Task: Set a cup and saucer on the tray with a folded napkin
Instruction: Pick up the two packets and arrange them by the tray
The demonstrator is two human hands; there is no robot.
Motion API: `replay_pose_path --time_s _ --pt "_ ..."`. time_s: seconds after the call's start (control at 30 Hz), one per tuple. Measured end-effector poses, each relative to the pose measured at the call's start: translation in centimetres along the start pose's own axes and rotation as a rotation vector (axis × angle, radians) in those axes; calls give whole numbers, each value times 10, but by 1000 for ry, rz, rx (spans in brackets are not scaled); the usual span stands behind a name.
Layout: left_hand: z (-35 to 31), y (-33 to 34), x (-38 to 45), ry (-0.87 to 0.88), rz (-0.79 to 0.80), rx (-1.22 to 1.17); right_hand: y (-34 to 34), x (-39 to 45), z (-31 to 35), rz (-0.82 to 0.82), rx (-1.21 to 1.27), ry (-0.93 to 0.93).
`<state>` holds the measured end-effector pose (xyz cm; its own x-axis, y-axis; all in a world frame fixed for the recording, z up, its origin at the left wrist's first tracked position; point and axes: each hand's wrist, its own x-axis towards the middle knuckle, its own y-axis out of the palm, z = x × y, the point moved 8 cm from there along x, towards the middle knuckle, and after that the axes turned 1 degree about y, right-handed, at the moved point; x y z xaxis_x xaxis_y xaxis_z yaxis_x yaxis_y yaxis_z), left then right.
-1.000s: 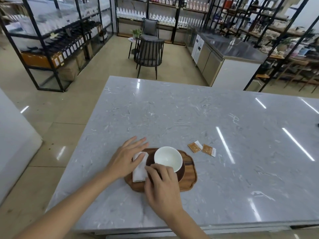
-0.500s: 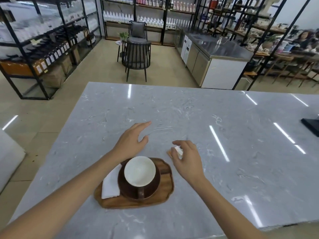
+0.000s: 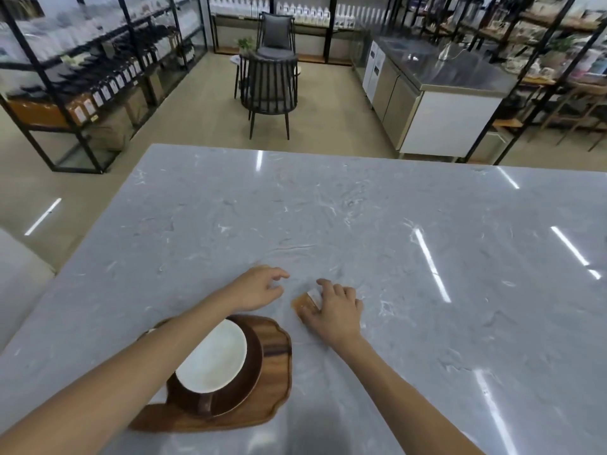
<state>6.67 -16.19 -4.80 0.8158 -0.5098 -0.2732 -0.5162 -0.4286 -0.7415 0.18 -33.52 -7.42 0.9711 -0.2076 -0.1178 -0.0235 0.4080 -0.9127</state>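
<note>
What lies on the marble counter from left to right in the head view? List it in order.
Cup on its saucer → right rim of the wooden tray → orange packet → right hand resting on that packet. The left hand hovers farther back, above the tray, so it has no clear place in the order.

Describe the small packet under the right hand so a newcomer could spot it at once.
Start at the grey marble table, then find the wooden tray near its front edge. Just beyond the tray's far right corner lies an orange packet with a white end, partly under the right hand. It is the only orange thing on the tabletop.
</note>
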Motion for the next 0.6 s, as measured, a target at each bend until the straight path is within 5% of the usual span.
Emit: replay_pose_path --time_s 0.17,0.33,0.6 --pt "-2 8 10 -21 -4 -75 0 10 7 25 124 -70" --pt "-6 19 10 -27 61 -293 -15 2 18 29 605 -201" --pt "-22 18 -3 -84 37 -686 -45 0 6 47 1069 -61"
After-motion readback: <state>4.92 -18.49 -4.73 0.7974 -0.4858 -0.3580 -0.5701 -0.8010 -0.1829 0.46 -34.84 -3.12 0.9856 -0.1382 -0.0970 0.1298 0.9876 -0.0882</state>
